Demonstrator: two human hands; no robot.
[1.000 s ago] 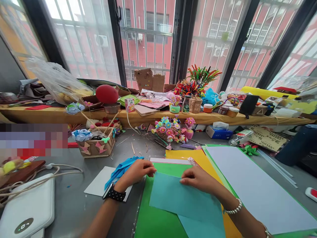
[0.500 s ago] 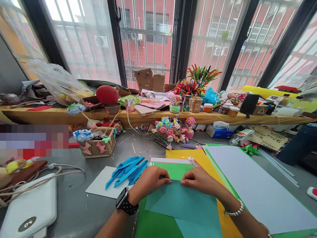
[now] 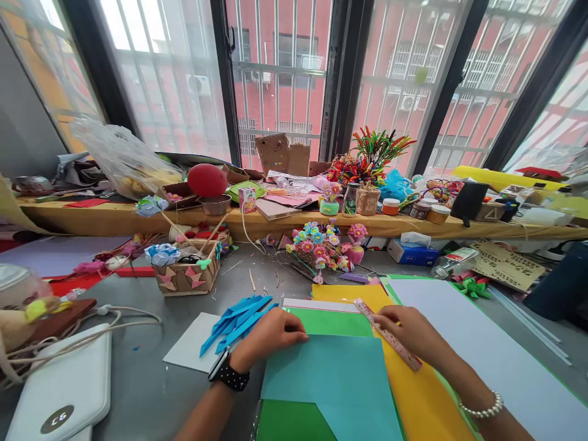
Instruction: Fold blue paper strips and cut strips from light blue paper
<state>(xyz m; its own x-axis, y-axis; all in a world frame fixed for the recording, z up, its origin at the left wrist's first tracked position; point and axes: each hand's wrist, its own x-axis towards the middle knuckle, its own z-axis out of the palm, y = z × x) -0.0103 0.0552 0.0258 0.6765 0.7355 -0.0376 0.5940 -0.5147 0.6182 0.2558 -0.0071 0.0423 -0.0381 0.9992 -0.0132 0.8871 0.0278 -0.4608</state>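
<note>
My left hand has thumb and fingers pinched at the top edge of a folded teal sheet of paper, near its left corner. The sheet lies over a green sheet, its lower edge slanting. My right hand is off the teal sheet, to its right, with bent fingers on a pink patterned ruler. That ruler lies aslant across yellow paper; the hand covers part of it. Left of my left hand, folded blue paper strips rest on a white square of paper.
A large white sheet with green beneath it spreads at the right. A white power bank with a cable lies at the left. Behind stand a cardboard basket, craft flowers and a blue tissue box. A cluttered ledge runs under the windows.
My right hand has let go of the teal sheet's top edge and moved right onto the ruler. My left hand stays at that edge, slightly further left. The view has shifted slightly.
</note>
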